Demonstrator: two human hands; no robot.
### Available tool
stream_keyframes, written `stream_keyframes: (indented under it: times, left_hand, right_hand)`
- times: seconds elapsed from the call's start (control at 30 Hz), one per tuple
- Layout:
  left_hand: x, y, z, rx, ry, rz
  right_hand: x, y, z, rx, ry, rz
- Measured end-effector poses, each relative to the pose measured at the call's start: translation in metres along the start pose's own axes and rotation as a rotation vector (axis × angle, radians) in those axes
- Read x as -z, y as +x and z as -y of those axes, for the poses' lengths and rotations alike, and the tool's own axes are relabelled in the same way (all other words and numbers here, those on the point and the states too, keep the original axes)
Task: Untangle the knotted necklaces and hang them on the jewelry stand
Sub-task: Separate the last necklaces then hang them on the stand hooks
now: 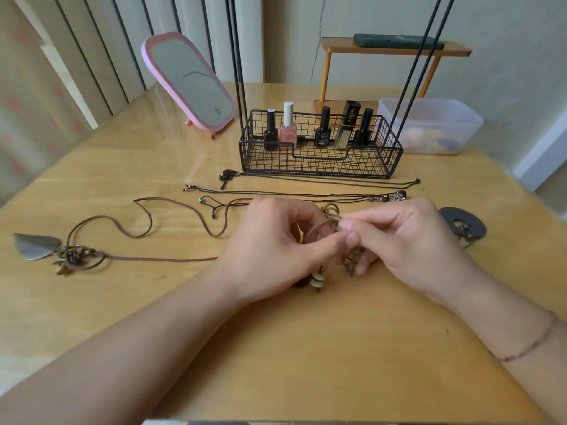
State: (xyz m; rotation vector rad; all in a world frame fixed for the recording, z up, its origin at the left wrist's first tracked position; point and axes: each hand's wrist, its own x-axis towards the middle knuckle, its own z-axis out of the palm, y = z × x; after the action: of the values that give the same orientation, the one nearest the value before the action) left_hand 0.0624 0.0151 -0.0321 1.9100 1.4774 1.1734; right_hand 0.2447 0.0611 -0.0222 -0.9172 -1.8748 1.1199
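My left hand [273,240] and my right hand [402,237] meet at the table's middle, both pinching a knotted brown cord necklace [329,220] with small charms and disc beads [317,282] dangling under them. A brown cord necklace with a grey leaf pendant [35,245] lies stretched to the left. Two thin dark necklaces [306,196] lie straight behind my hands; one has a key pendant [227,176]. The black wire jewelry stand [319,161], with tall rods rising out of view, stands behind them.
Nail polish bottles [288,127] fill the stand's basket. A pink mirror [190,84] leans at the back left. A clear plastic box [429,124] and an orange shelf [395,50] are at the back right. A dark disc pendant [463,225] lies right of my hand.
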Motion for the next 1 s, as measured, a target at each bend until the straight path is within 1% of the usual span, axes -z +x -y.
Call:
stream_keyframes:
  times: [0.07,0.2,0.33,0.47,0.53,0.6,0.63,0.67,0.7,0.73,0.8,0.83,0.9,0.93,1.0]
  left_hand:
    - [0.001,0.001,0.002,0.006,-0.055,0.020]
    - [0.001,0.002,0.006,0.057,-0.117,-0.014]
    - [0.002,0.007,0.008,0.119,-0.240,-0.090]
    - [0.006,0.010,0.010,0.119,-0.345,-0.144]
    - [0.009,0.011,0.011,0.124,-0.449,-0.144]
    - [0.009,0.012,0.010,0.116,-0.542,-0.125]
    - [0.009,0.012,0.009,0.103,-0.563,-0.119]
    - [0.008,0.012,0.008,0.088,-0.576,-0.116]
    - [0.007,0.011,0.007,0.076,-0.586,-0.112]
    - [0.007,0.011,0.006,0.070,-0.596,-0.107]
    - [0.008,0.010,0.005,0.061,-0.611,-0.082]
    - [0.009,0.010,0.004,0.057,-0.611,-0.067]
    - [0.009,0.009,0.003,0.038,-0.597,-0.056]
    - [0.010,0.009,0.002,0.029,-0.583,-0.064]
    - [0.010,0.010,0.001,0.029,-0.559,-0.103]
  right_hand:
    - [0.000,0.000,0.000,0.009,-0.071,-0.044]
    - [0.003,0.001,-0.002,-0.025,-0.056,-0.162]
    - [0.006,0.004,-0.005,-0.103,0.000,-0.163]
    - [0.008,0.001,-0.003,-0.071,-0.023,-0.107]
    - [0.011,0.001,-0.004,-0.070,-0.008,-0.086]
    - [0.013,0.001,-0.003,-0.106,-0.023,0.037]
    - [0.012,0.000,-0.004,-0.099,-0.075,0.110]
    - [0.012,-0.001,-0.004,-0.063,-0.152,0.147]
    - [0.011,-0.002,-0.004,0.005,-0.231,0.136]
    - [0.010,-0.002,-0.005,0.091,-0.279,0.076]
    - [0.013,0.000,-0.008,0.209,-0.230,-0.078]
    - [0.013,0.002,-0.009,0.208,-0.194,-0.104]
    - [0.011,0.003,-0.011,0.154,-0.213,-0.007]
    - [0.009,0.002,-0.012,0.130,-0.239,0.057]
    - [0.007,0.001,-0.012,0.078,-0.248,0.122]
